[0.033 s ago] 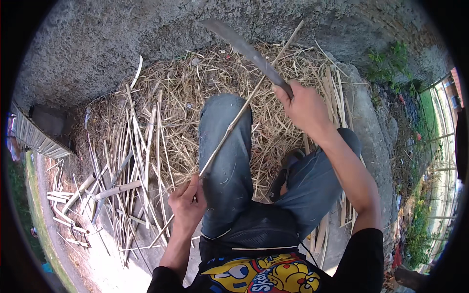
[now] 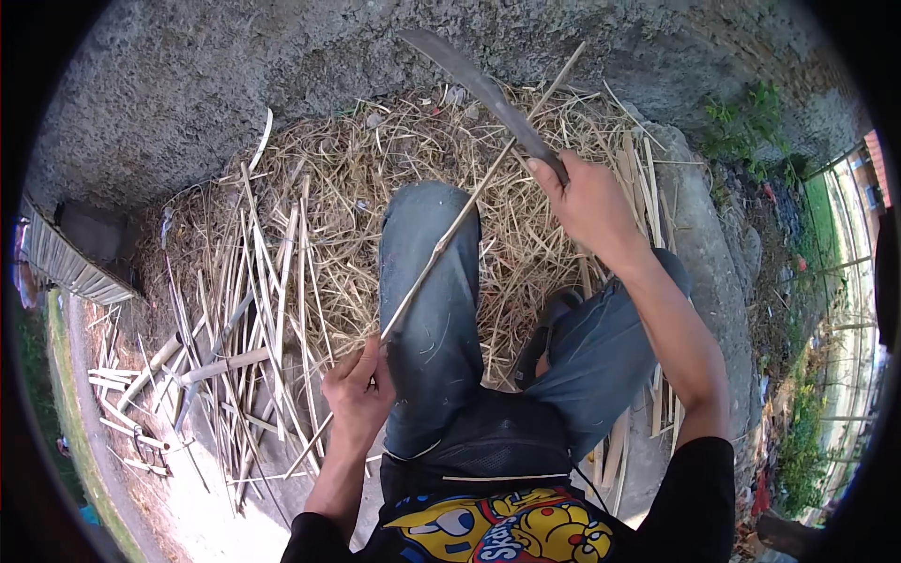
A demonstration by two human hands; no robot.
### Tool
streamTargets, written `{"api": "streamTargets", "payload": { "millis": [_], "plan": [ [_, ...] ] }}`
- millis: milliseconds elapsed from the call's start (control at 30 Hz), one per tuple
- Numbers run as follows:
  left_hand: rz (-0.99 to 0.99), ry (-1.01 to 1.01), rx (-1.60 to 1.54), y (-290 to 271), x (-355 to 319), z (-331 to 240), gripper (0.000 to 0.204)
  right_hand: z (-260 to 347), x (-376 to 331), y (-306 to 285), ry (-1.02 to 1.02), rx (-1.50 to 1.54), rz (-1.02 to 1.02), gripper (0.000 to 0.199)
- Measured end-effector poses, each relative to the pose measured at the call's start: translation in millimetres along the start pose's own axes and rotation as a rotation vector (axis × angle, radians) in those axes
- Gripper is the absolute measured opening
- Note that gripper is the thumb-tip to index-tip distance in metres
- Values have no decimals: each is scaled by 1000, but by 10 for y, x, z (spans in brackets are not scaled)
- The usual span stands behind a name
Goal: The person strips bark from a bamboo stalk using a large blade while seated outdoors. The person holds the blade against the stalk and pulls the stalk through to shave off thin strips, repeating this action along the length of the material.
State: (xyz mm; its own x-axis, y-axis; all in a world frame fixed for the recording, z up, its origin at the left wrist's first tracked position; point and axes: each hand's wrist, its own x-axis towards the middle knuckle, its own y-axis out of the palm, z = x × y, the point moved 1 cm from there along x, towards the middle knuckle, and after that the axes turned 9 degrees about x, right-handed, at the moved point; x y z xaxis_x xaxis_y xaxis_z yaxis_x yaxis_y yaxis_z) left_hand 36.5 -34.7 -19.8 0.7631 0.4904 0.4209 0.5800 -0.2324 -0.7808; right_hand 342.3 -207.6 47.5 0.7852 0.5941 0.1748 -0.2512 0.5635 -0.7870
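Note:
My left hand is closed around the lower part of a long, thin bamboo strip. The strip slants up to the right across my knee, a knot near its middle, with its far end in front of the wall. My right hand grips the handle end of a machete, its long dark blade pointing up and to the left. Near my right hand the blade crosses the strip; whether the edge touches it I cannot tell. The machete's handle is mostly hidden in my fingers.
Pale shavings cover the ground around my legs. Split bamboo strips lie in a heap on the left, with short bamboo pieces among them. More strips lie on the right by a stone edge. A rough grey wall stands ahead.
The machete and my right hand have shifted very slightly to the right. My left hand and the strip stay almost where they were.

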Motion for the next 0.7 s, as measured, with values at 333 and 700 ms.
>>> {"api": "streamTargets", "payload": {
  "millis": [333, 700],
  "plan": [
    [16, 77, 33, -23, 29, 127, 19, 68, -342, 345, -342, -207, 114, 56],
    [-38, 109, 75, -144, -106, 175, 19, 46, -266, 241, -295, -179, 168, 56]
  ]
}}
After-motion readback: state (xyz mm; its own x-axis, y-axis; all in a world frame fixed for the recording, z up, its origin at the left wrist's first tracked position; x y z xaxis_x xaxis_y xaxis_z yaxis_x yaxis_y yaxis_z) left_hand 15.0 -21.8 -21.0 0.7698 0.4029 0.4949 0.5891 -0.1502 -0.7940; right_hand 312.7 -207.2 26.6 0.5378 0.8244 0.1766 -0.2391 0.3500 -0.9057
